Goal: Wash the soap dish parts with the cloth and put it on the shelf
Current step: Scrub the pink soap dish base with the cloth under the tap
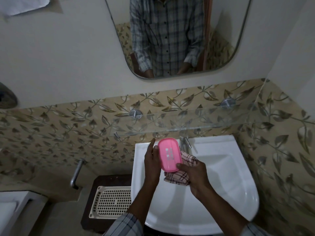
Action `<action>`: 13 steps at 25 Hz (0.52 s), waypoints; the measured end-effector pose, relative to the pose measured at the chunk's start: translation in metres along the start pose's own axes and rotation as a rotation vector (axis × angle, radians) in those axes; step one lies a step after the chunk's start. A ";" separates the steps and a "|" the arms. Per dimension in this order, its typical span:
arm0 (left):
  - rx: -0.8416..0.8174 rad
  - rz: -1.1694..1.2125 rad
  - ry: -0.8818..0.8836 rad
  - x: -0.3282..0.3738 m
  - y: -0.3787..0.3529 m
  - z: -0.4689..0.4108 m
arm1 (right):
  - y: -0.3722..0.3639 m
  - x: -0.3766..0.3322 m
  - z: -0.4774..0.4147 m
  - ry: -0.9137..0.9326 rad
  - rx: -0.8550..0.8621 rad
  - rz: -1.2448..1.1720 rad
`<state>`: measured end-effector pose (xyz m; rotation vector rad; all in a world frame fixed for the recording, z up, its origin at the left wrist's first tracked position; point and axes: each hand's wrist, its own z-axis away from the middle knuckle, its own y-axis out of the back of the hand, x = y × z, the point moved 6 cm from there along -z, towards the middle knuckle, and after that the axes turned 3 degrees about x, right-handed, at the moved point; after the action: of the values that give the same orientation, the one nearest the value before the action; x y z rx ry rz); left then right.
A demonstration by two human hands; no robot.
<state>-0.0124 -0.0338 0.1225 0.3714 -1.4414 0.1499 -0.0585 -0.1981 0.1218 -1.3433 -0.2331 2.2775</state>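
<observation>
Fingers: left hand (152, 165) grips the left edge of the pink dish (169, 155), thumb on its upper-left rim, index finger sticking out straight toward the shelf (187, 124). Right hand (194, 174) clenched around a bunched pink checked cloth (179, 178), thumb tip pressing the dish's lower right corner. Cloth sits under and right of the dish, touching it. Dish is tilted, smooth side facing the camera, pale label in its middle. Can't tell if it's the lid alone or both parts together.

All of this is held above the back-left part of the white sink (226, 184), just left of the tap (185, 142). Glass shelf runs along the leaf-pattern tiles right above the tap. Cream perforated tray (112, 201) on a dark stand, left of sink. Mirror (179, 38) above reflects a checked shirt.
</observation>
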 end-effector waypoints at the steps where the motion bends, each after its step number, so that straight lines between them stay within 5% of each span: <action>1: 0.052 -0.156 -0.090 0.012 0.001 0.001 | 0.003 0.000 -0.002 0.022 0.015 0.000; 5: -0.196 -0.268 0.260 0.001 -0.025 0.006 | 0.000 0.003 -0.001 0.131 0.002 0.120; 7: -0.193 -0.263 0.368 -0.013 -0.029 0.004 | -0.008 0.006 0.004 0.198 -0.051 0.225; 10: -0.200 0.157 0.484 -0.028 -0.024 -0.008 | -0.012 -0.001 0.006 0.219 -0.158 0.219; 13: -0.237 0.652 0.647 -0.031 -0.002 -0.011 | 0.000 -0.006 -0.008 -0.017 -0.192 -0.173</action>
<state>-0.0054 -0.0279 0.0904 -0.3379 -0.8737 0.5650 -0.0492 -0.2020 0.1224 -1.3404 -0.5644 2.1657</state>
